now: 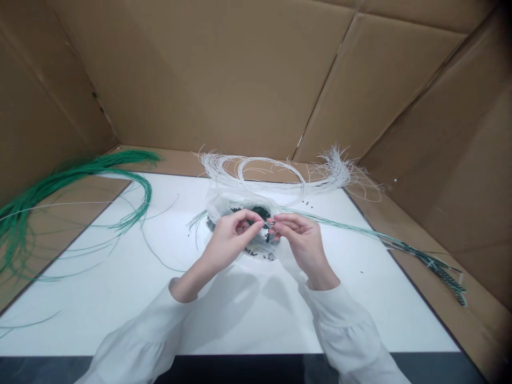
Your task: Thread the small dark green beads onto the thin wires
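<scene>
Over a clear plastic bag, my left hand and my right hand meet, fingertips pinched close together. Something tiny sits between the fingertips, too small to name. The bag lies open and holds small dark green or black pieces that look like beads. Dark handwriting marks its near side, partly readable. Thin green strands run from behind my right hand to the right, their far ends carrying dark striped lengths.
A large bundle of green strands spreads over the left side. White strands lie coiled along the back edge. Cardboard walls enclose the white table at the back and sides. A few dark specks lie right of the bag.
</scene>
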{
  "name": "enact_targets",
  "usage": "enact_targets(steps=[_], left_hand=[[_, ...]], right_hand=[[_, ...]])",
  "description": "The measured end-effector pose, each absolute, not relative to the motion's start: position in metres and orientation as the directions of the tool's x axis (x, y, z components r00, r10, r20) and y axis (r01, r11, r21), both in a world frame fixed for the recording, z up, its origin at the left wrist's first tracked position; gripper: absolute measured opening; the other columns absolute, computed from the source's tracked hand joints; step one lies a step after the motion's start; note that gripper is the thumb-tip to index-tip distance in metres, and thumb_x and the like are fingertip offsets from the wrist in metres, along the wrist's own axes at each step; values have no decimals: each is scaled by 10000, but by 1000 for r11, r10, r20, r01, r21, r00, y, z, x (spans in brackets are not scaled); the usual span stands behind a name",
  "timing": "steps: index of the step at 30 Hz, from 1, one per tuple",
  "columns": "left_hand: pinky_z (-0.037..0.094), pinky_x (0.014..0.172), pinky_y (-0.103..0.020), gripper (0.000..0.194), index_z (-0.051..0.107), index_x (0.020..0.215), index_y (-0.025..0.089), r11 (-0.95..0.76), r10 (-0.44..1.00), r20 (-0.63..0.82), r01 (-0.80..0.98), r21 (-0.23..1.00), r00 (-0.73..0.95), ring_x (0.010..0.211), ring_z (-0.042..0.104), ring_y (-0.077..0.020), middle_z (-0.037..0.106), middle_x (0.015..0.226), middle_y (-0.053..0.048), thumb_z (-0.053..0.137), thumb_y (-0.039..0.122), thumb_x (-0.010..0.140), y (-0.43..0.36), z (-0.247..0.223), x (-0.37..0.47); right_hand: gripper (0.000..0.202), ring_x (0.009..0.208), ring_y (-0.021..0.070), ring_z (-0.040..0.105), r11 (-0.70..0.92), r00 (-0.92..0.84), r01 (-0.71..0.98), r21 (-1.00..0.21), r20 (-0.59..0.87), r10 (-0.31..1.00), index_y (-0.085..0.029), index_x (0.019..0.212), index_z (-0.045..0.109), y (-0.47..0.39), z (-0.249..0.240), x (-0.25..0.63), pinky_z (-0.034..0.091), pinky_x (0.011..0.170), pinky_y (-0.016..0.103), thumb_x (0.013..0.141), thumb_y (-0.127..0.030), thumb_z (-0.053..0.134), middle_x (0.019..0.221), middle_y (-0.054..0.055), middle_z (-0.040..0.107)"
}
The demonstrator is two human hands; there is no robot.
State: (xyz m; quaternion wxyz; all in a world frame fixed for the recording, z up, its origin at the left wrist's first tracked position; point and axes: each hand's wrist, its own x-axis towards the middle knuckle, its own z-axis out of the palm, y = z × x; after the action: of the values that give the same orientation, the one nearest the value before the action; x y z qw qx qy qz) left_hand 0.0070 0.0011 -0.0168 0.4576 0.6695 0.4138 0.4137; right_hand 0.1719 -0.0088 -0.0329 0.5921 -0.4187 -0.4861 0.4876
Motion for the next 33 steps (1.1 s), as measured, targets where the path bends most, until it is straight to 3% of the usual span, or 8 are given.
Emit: enact_targets(steps=[9, 13, 16, 18, 23, 33], left_hand=[[360, 550, -216, 207, 625, 818, 159, -299, 935, 220, 284, 911, 279, 586, 464, -104, 612, 726, -18, 516, 333, 800, 1, -15, 8], [336, 527, -209, 178, 627, 798, 163, -340, 931, 255, 369, 865, 261, 534, 414, -86, 594, 684, 4, 509, 296, 798, 0, -12, 8], [341, 531, -207, 163, 626, 792, 167, -374, 922, 286, 417, 828, 259, 525, 408, -83, 591, 679, 9, 504, 275, 794, 0, -12, 9], [346, 532, -208, 157, 625, 794, 167, -376, 923, 288, 436, 818, 256, 521, 408, -85, 590, 673, 9, 505, 268, 786, 0, -12, 9], [347, 533, -207, 157, 625, 787, 170, -373, 925, 288, 451, 811, 249, 523, 421, -88, 591, 665, 10, 496, 259, 787, 0, -11, 9], [331, 520, -202, 165, 626, 792, 169, -379, 923, 293, 454, 806, 252, 519, 412, -84, 592, 671, 13, 497, 272, 798, 0, -12, 9]], right_hand=[[128, 592, 157, 659, 233, 99, -83, -969, 225, 969, -196, 763, 685, -11, -31, 171, 517, 513, 250, 645, -238, 713, 751, 29, 719], [101, 629, 153, 656, 318, 125, 143, -937, 336, 934, -213, 792, 694, -14, -31, 170, 526, 568, 264, 701, -247, 666, 795, 23, 716], [102, 693, 163, 660, 403, 90, 378, -834, 466, 880, -226, 811, 698, -15, -32, 169, 528, 646, 280, 743, -249, 625, 834, 20, 713], [124, 729, 175, 667, 428, 66, 437, -791, 503, 862, -229, 854, 685, -15, -34, 168, 531, 667, 285, 752, -251, 616, 833, 22, 714], [190, 796, 187, 675, 436, 97, 371, -820, 501, 860, -219, 953, 630, -15, -37, 168, 537, 684, 288, 768, -255, 604, 851, 38, 713], [150, 781, 182, 676, 398, 132, 286, -872, 447, 885, -208, 888, 642, -15, -37, 168, 544, 672, 278, 746, -257, 631, 841, 38, 714]])
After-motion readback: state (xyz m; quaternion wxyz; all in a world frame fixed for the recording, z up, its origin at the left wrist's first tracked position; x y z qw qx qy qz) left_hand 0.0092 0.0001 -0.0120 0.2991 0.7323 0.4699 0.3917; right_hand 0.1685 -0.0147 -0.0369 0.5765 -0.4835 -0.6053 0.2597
